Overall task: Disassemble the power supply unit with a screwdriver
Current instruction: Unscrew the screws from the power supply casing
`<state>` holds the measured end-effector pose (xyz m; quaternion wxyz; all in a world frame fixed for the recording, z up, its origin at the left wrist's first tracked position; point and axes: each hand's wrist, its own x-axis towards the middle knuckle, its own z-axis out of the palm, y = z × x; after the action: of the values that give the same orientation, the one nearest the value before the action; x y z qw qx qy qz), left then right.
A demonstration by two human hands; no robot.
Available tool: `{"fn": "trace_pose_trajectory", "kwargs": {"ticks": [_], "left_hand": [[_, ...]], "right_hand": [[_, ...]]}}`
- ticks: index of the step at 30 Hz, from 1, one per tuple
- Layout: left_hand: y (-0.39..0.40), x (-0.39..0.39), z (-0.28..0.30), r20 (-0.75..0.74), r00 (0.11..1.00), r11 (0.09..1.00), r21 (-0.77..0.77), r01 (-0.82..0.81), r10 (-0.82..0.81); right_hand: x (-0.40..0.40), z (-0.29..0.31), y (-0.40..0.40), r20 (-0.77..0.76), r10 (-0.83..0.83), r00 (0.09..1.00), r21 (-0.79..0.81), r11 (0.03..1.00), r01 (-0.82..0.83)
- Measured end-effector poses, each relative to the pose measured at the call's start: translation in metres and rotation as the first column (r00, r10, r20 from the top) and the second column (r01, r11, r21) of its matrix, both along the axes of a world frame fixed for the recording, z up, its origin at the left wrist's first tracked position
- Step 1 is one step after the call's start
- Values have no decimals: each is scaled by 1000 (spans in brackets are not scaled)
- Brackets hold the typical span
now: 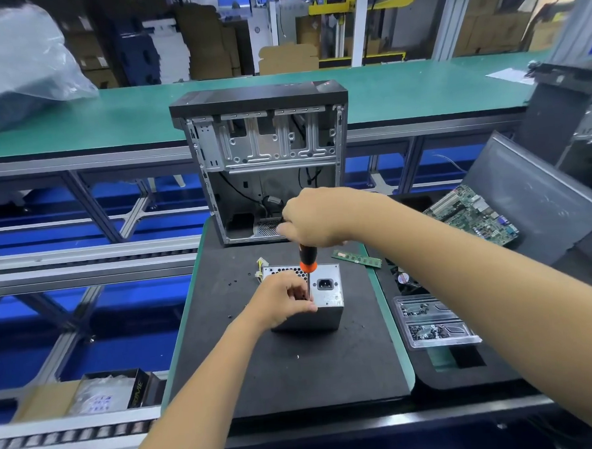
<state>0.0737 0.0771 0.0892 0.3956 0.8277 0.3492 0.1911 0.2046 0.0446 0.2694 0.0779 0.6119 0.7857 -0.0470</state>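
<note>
Open PC case (pixel 267 164) upper centre behind power supply unit (pixel 326 298); left hand (pixel 285 302) grips it, right hand (pixel 313 220) grips screwdriver (pixel 307 263). Clear tray (pixel 433 321) at right holds screws.

Grey metal power supply unit (pixel 327 298), standing on end, socket face up; orange-and-black screwdriver (pixel 307 263) upright, its shaft against that top face.

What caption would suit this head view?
Right hand drives a screwdriver into a power supply unit steadied by the left hand.
</note>
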Motion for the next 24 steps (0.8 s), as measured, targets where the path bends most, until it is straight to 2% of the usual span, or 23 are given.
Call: {"fn": "trace_pose_trajectory", "kwargs": {"ticks": [3, 7, 9, 13, 14, 19, 22, 24], "left_hand": [[0, 0, 0, -1, 1000, 1000, -7, 4, -4], [-1, 0, 2, -10, 1000, 1000, -16, 9, -9], [-1, 0, 4, -12, 1000, 999, -20, 29, -29], [-1, 0, 6, 16, 1000, 1000, -11, 22, -21], [-1, 0, 6, 24, 1000, 1000, -10, 20, -20], [0, -3, 6, -10, 999, 999, -27, 45, -45], [2, -4, 7, -28, 997, 997, -27, 67, -68], [2, -3, 7, -21, 998, 998, -25, 63, -63]], "right_hand": [[3, 5, -2, -110, 76, 991, -69, 994, -84], [3, 12, -8, -145, 115, 983, -119, 984, -132], [1, 8, -8, -117, 111, 987, -96, 988, -122], [-2, 4, -6, -11, -24, 1000, -29, 999, 24], [-2, 3, -5, -7, -18, 1000, -28, 999, 18], [4, 7, -4, -128, 151, 980, -37, 987, -157], [6, 10, -6, -217, 139, 966, -113, 980, -166], [6, 10, -6, -215, 115, 970, -115, 983, -142]]}}
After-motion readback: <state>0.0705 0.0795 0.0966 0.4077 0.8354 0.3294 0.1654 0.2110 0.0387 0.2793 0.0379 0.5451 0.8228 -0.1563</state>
